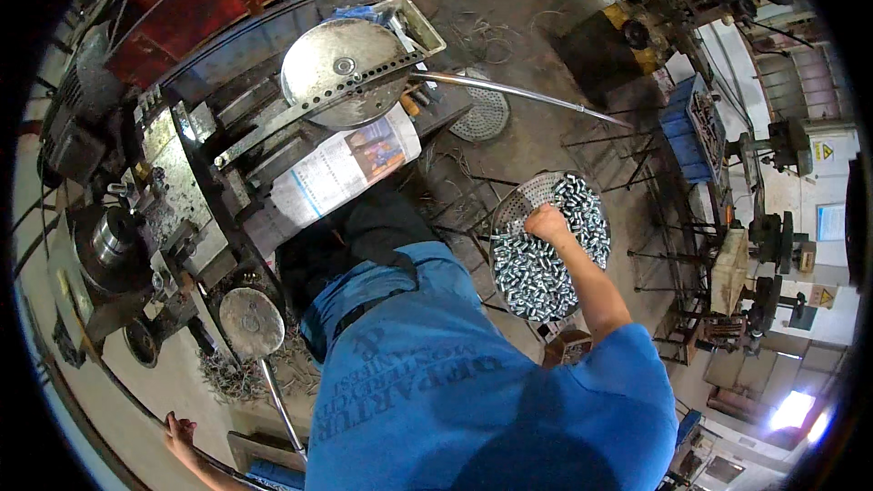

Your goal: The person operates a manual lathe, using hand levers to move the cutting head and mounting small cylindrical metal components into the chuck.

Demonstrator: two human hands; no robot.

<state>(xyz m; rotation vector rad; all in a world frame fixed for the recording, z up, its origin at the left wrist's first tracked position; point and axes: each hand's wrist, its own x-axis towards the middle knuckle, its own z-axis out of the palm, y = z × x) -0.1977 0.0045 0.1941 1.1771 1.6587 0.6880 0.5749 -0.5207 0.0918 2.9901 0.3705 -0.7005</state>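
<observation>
My right hand is closed over the near-left part of a round perforated metal basin, its knuckles up. Whatever its fingers hold is hidden beneath them. Many small shiny metal cylinders fill most of the basin around the hand. Far off at the lower left, my left hand curls round a long thin dark rod that runs along the machine's front. Just left of my body stands a lathe-like machine with a bright round metal chuck.
A large metal disc handwheel with a long bar handle stands ahead, above a newspaper sheet. A smaller disc wheel is beside my waist. Metal shavings lie below it. A blue crate stands at the right.
</observation>
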